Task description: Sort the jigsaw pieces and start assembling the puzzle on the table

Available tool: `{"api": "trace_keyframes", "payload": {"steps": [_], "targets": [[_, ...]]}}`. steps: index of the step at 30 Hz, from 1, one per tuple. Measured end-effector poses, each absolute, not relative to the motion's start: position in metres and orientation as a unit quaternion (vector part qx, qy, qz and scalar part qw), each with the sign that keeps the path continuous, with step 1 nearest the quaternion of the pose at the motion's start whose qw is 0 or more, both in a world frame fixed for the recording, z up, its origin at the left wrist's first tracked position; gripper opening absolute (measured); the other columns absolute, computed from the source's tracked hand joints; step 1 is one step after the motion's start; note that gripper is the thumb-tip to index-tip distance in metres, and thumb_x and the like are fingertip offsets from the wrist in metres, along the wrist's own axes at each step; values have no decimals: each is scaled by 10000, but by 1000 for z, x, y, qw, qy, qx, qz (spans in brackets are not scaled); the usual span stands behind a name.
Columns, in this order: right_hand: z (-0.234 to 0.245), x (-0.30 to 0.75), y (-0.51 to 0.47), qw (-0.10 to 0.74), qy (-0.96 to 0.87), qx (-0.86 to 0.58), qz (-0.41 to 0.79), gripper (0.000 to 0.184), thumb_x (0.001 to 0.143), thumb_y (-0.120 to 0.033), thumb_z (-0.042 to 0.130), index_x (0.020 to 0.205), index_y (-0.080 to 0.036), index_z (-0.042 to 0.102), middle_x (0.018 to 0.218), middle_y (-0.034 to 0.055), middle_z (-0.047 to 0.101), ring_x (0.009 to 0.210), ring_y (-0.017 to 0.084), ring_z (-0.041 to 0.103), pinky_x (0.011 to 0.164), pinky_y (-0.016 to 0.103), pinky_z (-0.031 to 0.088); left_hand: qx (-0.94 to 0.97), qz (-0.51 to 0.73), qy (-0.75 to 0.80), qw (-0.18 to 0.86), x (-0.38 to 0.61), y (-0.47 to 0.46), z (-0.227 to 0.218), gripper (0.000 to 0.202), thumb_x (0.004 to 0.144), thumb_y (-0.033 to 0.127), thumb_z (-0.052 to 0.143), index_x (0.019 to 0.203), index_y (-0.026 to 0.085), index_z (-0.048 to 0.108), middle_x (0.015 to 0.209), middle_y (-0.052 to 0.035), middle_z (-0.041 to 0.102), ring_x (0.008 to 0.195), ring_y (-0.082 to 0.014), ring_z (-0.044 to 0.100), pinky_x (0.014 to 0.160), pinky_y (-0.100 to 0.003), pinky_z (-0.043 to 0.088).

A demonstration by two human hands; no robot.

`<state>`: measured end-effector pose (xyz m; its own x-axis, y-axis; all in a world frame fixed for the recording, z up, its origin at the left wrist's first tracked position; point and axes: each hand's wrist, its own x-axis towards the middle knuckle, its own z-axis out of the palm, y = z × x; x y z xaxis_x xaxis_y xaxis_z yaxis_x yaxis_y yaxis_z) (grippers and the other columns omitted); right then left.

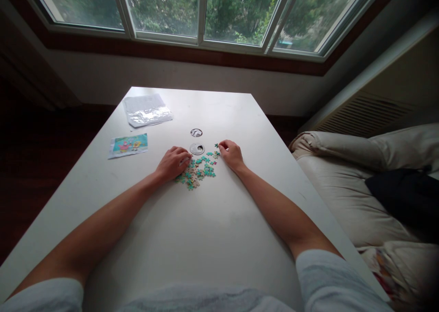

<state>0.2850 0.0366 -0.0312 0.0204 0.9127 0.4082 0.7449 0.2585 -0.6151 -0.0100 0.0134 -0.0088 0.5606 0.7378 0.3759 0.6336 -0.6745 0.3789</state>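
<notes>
A loose heap of small jigsaw puzzle pieces (195, 172), some teal and some bare tan, lies on the white table (206, 239). My left hand (174, 162) rests against the heap's left side, fingers curled and closed at the pieces; what they grip is hidden. On the other side, my right hand (231, 154) is closed in a pinch, with a dark green puzzle piece (216, 145) at its fingertips. Several stray pieces lie just below that piece, between the two hands. Behind the heap, a round silver cable-hole cover (197, 149) touches or nearly touches the nearest pieces.
Farther back is an oval hole (196, 132) with pale material inside. A printed cartoon picture (129, 145) lies at the left, below a clear plastic packet (147, 110) with papers. A cream sofa (329, 179) with a dark cloth stands along the right; windows are ahead.
</notes>
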Motion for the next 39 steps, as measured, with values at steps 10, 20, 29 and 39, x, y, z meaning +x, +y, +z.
{"api": "trace_keyframes", "payload": {"steps": [10,20,29,39], "targets": [[-38,288,39,325,-685,-651,35,91,862,-291,643,842,-220,697,861,81,630,886,254,526,870,394,425,876,259,394,101,-10,13,-8,257,977,349,523,1078,254,740,1123,-72,697,1095,-253,563,986,-442,469],[-31,284,34,313,-718,-619,55,176,889,-266,627,998,-241,762,1003,97,650,995,273,542,931,425,418,877,259,392,99,-10,13,-8,265,983,362,515,1074,258,741,1118,-70,696,1088,-250,567,983,-436,472],[-21,283,28,310,-793,-503,150,227,905,-322,649,1105,-283,746,1149,64,691,1092,253,576,986,410,420,876,258,395,100,-12,10,-7,267,978,360,520,1083,260,745,1119,-74,694,1103,-259,559,991,-451,474],[7,274,0,184,-899,-381,113,191,879,-414,717,948,-237,719,854,41,674,843,199,568,827,324,378,900,232,356,98,-16,7,1,259,968,333,546,1145,262,720,1171,-66,690,1125,-262,550,1001,-462,473]]}}
